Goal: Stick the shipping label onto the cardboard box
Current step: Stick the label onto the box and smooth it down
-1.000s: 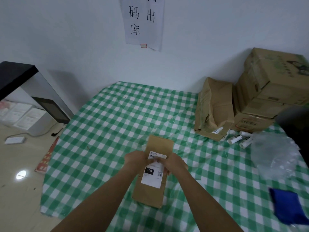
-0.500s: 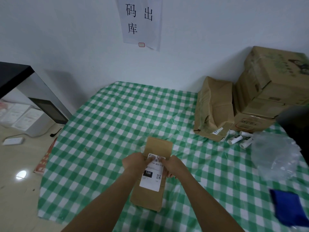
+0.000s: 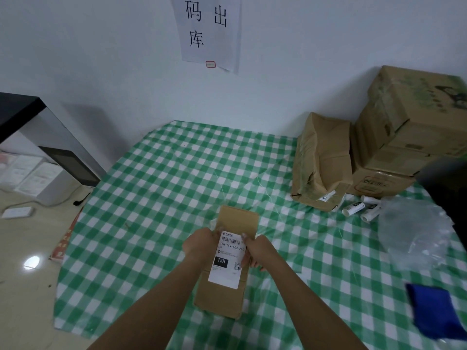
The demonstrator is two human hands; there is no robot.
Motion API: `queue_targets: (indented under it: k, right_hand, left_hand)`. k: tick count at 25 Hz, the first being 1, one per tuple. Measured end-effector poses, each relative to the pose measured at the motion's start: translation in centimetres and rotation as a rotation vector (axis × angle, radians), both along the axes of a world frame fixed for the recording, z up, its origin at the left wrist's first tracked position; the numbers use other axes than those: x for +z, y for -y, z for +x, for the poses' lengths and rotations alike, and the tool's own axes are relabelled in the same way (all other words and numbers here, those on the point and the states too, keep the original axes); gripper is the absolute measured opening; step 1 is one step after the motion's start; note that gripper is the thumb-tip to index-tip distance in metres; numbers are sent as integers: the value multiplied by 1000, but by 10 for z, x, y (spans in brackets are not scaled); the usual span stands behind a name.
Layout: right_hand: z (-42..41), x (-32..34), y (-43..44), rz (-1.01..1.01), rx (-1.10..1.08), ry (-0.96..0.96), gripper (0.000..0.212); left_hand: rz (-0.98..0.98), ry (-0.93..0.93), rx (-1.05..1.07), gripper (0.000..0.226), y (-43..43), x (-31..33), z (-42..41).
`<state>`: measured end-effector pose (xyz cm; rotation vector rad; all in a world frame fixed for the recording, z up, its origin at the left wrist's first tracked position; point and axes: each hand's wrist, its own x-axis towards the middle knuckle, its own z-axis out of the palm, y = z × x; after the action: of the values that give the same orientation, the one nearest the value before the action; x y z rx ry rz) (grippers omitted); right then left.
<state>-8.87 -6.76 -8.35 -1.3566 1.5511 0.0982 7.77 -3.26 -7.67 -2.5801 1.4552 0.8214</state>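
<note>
Shipping label (image 3: 228, 258) lies flat on the long cardboard box (image 3: 227, 263), which rests on the checked worktop (image 3: 151, 198). Both forearms reach in from below. Left hand (image 3: 199, 245) curls at the label's upper left corner, right hand (image 3: 257, 250) at its upper right, fingers (image 3: 244, 237) bent and pinching the label's top edge against the box.

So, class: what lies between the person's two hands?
In the head view, the shipping label on the cardboard box lies between the left hand and right hand.
</note>
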Motion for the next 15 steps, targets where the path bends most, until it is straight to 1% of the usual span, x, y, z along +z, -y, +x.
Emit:
queue_targets:
  k: [8,11,15]
  right_hand:
    - [-2,-2,-2,47,-93,28,81]
    - [-1,-5,-4,33,-124,30,77]
    - [-6,-11,-7,68,-152,75,81]
  left_hand:
    - [12,41,-38,65,-1,-1,-3]
    - [14,-3,-9,64,-1,-2,-3]
    - [7,-24,11,58,-2,-5,1]
